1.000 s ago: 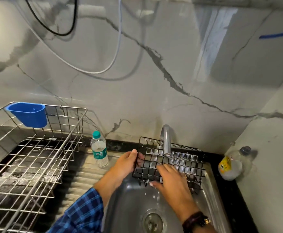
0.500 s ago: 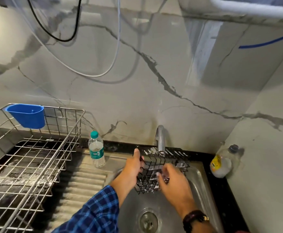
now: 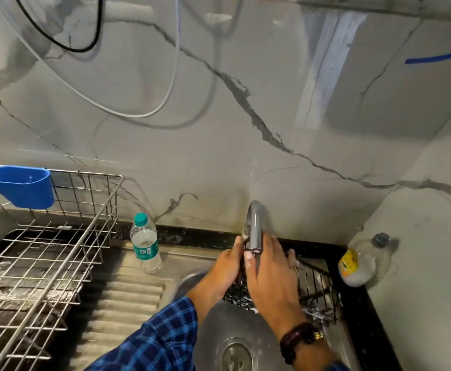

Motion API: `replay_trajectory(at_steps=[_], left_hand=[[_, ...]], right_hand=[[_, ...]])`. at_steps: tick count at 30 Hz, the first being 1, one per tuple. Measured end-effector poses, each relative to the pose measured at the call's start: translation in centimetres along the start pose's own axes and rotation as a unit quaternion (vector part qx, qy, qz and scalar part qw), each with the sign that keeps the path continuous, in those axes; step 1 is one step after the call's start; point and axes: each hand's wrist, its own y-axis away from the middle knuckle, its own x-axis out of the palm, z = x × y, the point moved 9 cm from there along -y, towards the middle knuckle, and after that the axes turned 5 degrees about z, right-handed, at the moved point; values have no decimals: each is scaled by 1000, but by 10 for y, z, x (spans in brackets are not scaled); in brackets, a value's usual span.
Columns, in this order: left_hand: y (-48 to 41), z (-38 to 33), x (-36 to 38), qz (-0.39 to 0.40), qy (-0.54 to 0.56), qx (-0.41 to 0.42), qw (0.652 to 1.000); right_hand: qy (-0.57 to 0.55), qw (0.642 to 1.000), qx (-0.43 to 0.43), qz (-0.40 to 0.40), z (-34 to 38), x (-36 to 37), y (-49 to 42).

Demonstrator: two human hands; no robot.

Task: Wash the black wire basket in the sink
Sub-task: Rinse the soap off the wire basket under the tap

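Note:
The black wire basket (image 3: 316, 288) is held tilted over the steel sink (image 3: 213, 328), right under the faucet spout (image 3: 255, 228). My left hand (image 3: 225, 267) grips its left edge, thumb up by the spout. My right hand (image 3: 271, 279) lies flat across the basket's near face with the fingers stretched out and slightly apart, covering most of the mesh. Only the lower left corner and the right part of the basket show. White suds or splashing water cling to its lower wires.
A water bottle (image 3: 146, 243) stands on the ribbed drainboard (image 3: 127, 303). A steel dish rack (image 3: 39, 263) with a blue cup (image 3: 19, 186) fills the left. A soap jug (image 3: 359, 261) sits in the right corner. The drain (image 3: 236, 357) is below my hands.
The basket has swung round and shifted right. My right hand slid up from its lower front to lie flat across it by the spout. My left hand kept its grip.

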Motion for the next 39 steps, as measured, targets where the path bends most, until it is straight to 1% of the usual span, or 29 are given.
replay_trajectory(at_steps=[2, 3, 6, 8, 10, 11, 14, 16, 17, 18, 19, 20, 21, 23, 24, 27, 30, 33, 35, 37, 39], left_hand=[[-3, 13, 15, 61, 54, -1, 997], [-4, 19, 18, 76, 86, 4, 993], [-4, 32, 10, 46, 137, 25, 989], [-7, 45, 0, -1, 163, 16, 987], [-7, 51, -18, -52, 176, 13, 983], [-6, 52, -25, -59, 173, 16, 983], [-6, 49, -35, -40, 136, 19, 990], [-3, 47, -31, -16, 138, 17, 990], [2, 46, -25, 7, 132, 13, 991], [9, 45, -20, 29, 117, 17, 993], [16, 46, -17, 48, 104, 22, 993], [20, 50, -17, 49, 115, 14, 992], [24, 53, -21, 31, 114, 10, 993], [24, 52, -28, 26, 70, 34, 997], [22, 48, -28, 25, 60, 39, 997], [20, 47, -26, 36, 115, 15, 993], [20, 50, -43, -16, 164, 10, 986], [19, 51, -49, -32, 137, 4, 990], [18, 52, -43, -28, 118, -5, 993], [20, 51, -39, -26, 104, -9, 994], [19, 55, -41, -36, 123, -16, 992]], right_hand=[[29, 998, -24, 59, 10, 13, 3], [46, 995, -46, 75, 15, 17, 6], [76, 978, -151, 120, 28, 30, 15], [85, 970, -187, 131, 17, 37, 18], [87, 976, -162, 116, -15, 38, 16], [85, 981, -133, 116, -33, 38, 15], [49, 991, -51, 113, -58, 38, 14], [49, 996, 8, 78, -41, 31, 14], [51, 996, 22, 65, -24, 29, 15], [56, 996, 10, 75, -2, 33, 16], [64, 993, -29, 90, 22, 40, 19], [73, 988, -83, 109, 45, 45, 22], [80, 982, -133, 110, 63, 46, 24], [89, 975, -168, 115, 69, 48, 23], [94, 974, -167, 121, 63, 48, 20], [78, 983, -117, 114, 26, 39, 12], [62, 994, -22, 84, -28, 27, 1], [40, 992, 45, 114, -54, 33, -3], [46, 992, 39, 110, -31, 35, 0], [30, 992, -21, 121, 12, 42, 7], [11, 986, -84, 145, 46, 44, 14]])
